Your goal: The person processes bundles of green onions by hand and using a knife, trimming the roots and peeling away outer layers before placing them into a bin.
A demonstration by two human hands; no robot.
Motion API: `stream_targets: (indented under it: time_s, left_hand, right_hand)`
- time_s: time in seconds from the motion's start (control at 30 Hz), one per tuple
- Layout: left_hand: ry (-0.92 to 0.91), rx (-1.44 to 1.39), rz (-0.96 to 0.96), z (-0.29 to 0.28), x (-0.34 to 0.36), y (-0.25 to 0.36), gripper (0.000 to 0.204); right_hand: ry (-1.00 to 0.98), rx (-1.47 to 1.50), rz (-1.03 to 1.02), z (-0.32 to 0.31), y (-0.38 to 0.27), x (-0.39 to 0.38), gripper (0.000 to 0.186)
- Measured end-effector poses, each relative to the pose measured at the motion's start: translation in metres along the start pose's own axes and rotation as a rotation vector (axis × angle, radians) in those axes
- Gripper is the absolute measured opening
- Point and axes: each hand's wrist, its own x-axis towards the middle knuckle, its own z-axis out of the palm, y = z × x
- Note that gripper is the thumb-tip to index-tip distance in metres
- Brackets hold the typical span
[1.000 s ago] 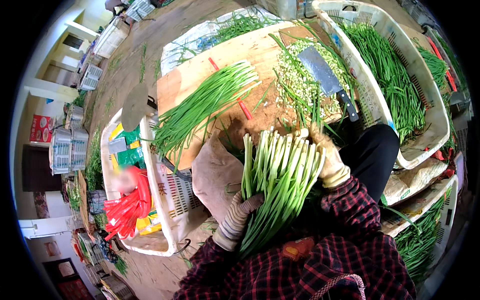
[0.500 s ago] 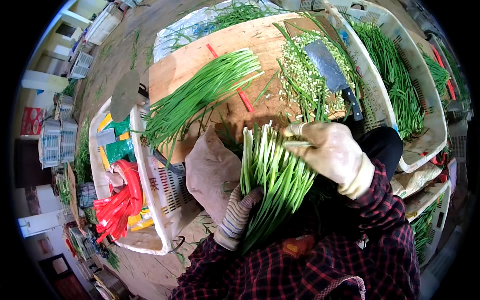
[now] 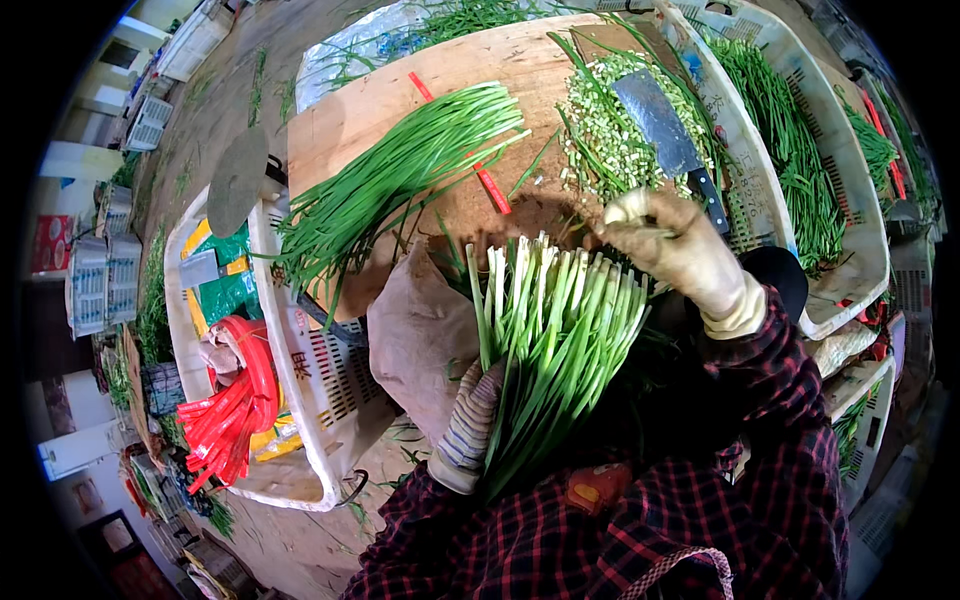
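Observation:
My left hand, in a striped glove, is wrapped round a bunch of garlic chives, whose pale cut ends fan out upward. To the right of those ends, my right hand is raised in a cream, soiled glove. Its fingers are curled in a pinch; whether anything small sits between them is hidden. A second chive bunch lies across the wooden board, over a red strip. Beyond my right hand, a cleaver with a black handle rests on chopped stem ends.
At right, a white crate contains long chives. Another white crate at left holds red strips and yellow-green packets. A pale cloth covers something beside my left hand. A round grey disc stands near the board's left edge.
My right hand has moved up and to the right, away from the stems it was touching. The held bunch has spread wider at its pale ends, still in my left hand.

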Motion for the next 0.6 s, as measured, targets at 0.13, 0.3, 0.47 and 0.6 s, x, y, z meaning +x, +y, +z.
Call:
stream_targets:
  time_s: [0.13, 0.3, 0.47, 0.6]
  left_hand:
    - [-0.129, 0.387, 0.215, -0.029, 0.014, -0.020, 0.032]
    - [-0.066, 0.197, 0.138, -0.030, 0.011, -0.019, 0.028]
    - [-0.096, 0.359, -0.013, 0.006, 0.002, 0.002, 0.031]
    - [-0.112, 0.103, 0.085, 0.017, -0.004, -0.006, 0.055]
  right_hand:
    - [-0.096, -0.520, -0.224, 0.009, 0.010, -0.030, 0.014]
    - [0.042, -1.199, -0.401, 0.028, 0.040, -0.045, 0.024]
    - [0.191, -1.012, -0.482, 0.047, 0.039, -0.068, 0.033]
    - [0.118, -1.111, -0.404, 0.043, 0.059, -0.061, 0.032]
